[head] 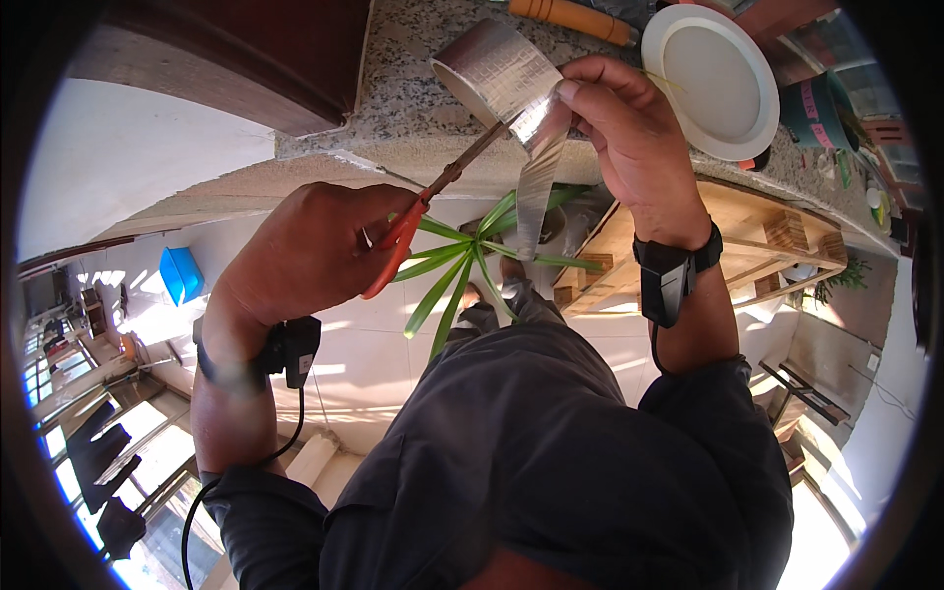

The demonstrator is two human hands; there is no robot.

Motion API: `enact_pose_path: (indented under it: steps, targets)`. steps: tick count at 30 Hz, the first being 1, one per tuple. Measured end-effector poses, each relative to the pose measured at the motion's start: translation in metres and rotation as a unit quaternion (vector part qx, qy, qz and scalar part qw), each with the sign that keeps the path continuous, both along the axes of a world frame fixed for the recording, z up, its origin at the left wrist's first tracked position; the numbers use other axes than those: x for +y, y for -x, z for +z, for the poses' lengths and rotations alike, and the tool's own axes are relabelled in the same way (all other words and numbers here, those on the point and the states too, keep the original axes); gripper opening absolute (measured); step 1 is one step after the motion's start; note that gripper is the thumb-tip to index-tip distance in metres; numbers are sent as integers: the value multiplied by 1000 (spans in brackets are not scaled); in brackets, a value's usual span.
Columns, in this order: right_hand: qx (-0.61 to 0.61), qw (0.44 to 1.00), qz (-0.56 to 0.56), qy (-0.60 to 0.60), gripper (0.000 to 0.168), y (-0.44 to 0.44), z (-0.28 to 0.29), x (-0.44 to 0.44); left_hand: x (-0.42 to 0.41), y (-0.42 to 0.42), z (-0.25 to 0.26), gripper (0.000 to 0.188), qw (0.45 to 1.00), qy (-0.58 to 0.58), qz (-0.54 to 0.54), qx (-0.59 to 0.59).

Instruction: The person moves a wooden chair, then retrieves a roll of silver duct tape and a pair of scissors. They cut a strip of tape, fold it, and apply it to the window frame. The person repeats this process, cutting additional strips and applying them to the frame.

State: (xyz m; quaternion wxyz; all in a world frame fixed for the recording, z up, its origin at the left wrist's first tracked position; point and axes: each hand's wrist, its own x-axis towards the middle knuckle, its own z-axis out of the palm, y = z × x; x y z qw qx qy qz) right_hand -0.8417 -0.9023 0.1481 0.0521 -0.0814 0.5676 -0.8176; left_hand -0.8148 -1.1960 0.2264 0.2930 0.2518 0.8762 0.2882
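My left hand [310, 251] grips scissors [402, 243] by their orange-red handles. The scissors' dark, worn blades point up and right, and their tips meet the lower edge of the foil tape near the roll. The roll of silvery foil tape [490, 63] rests over the speckled stone counter's edge. My right hand [627, 125] pinches the tape's edge between thumb and fingers, just right of the roll. From there a loose tapering strip of the tape [537, 192] hangs down. Whether the blades are closed on the tape cannot be told.
A round white panel [712, 81], an orange handle [571, 21] and a teal container [818, 110] lie on the counter [413, 96]. Below are a green-leaved plant [472, 254] and a wooden frame [708, 243]. A blue bin [181, 275] stands at far left.
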Motion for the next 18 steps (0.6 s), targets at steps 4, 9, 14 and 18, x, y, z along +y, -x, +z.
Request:
enact_pose_path:
  steps: [4, 9, 14, 18]
  targets:
    - [-1, 1000, 12, 16, 16, 0, -3, 1, 0, 2, 3, 39, 1000, 18, -1, -5]
    - [0, 1000, 10, 9, 16, -1, 1, 0, 0, 3, 4, 38, 1000, 11, -19, 7]
    - [-1, 1000, 10, 17, 16, -1, -1, 1, -1, 5, 4, 38, 999, 13, -31, 24]
    - [-1, 1000, 9, 16, 17, 0, -2, 2, -2, 4, 2, 39, 999, 6, -32, 41]
